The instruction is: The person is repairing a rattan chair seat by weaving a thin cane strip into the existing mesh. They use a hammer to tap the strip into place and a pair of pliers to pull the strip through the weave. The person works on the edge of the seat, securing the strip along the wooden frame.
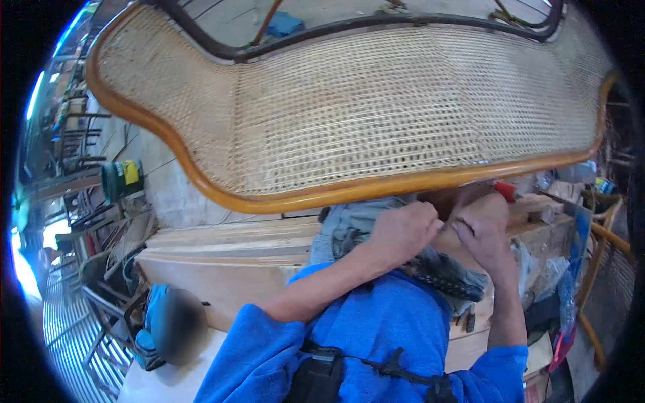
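A woven cane panel (349, 114) in a curved, orange-brown wooden frame (302, 201) fills the upper part of the view. Just below its near rail, my left hand (411, 230) is closed, fingers pinched. Close by on the right, my right hand (482, 221) is also closed, its fingertips turned toward the left hand. Whatever the two hands pinch is too small or hidden to name. Grey-blue trousers (339, 228) show over my lap beneath the left forearm. A dark shoe (447, 274) lies under my wrists.
Long pale boards (228, 245) are stacked to the left. A dark green bucket (123, 180) stands beyond them. Another person in a teal sleeve (153, 316) is at lower left. Clear plastic bags (547, 275) and a wooden block (541, 232) lie to the right.
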Demonstrator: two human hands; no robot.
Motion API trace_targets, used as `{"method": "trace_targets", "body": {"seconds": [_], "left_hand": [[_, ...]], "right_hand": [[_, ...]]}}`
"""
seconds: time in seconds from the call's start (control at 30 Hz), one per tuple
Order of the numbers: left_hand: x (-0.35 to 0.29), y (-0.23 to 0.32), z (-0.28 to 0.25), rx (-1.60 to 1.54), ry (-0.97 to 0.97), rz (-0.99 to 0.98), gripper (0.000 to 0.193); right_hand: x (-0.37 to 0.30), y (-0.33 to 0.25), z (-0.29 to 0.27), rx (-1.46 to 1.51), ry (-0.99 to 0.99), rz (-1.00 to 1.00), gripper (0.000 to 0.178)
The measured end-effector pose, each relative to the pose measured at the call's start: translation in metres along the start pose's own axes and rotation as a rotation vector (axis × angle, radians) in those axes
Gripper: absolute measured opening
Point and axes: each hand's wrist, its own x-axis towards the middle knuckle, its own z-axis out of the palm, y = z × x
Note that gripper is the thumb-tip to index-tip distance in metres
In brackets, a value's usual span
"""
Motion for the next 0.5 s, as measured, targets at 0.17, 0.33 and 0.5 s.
{"method": "trace_targets", "body": {"seconds": [0.17, 0.33, 0.5], "left_hand": [[0.031, -0.019, -0.018, 0.081, 0.178, 0.031, 0.014], [0.055, -0.028, -0.014, 0.197, 0.169, 0.045, 0.017], [0.079, -0.016, -0.014, 0.153, -0.015, -0.232, 0.027]], "right_hand": [[0.043, 0.022, -0.034, 0.092, 0.084, 0.117, 0.016], [0.064, 0.042, -0.032, 0.105, 0.145, 0.060, 0.014], [0.069, 0.054, -0.028, 0.217, 0.163, 0.044, 0.011]]}}
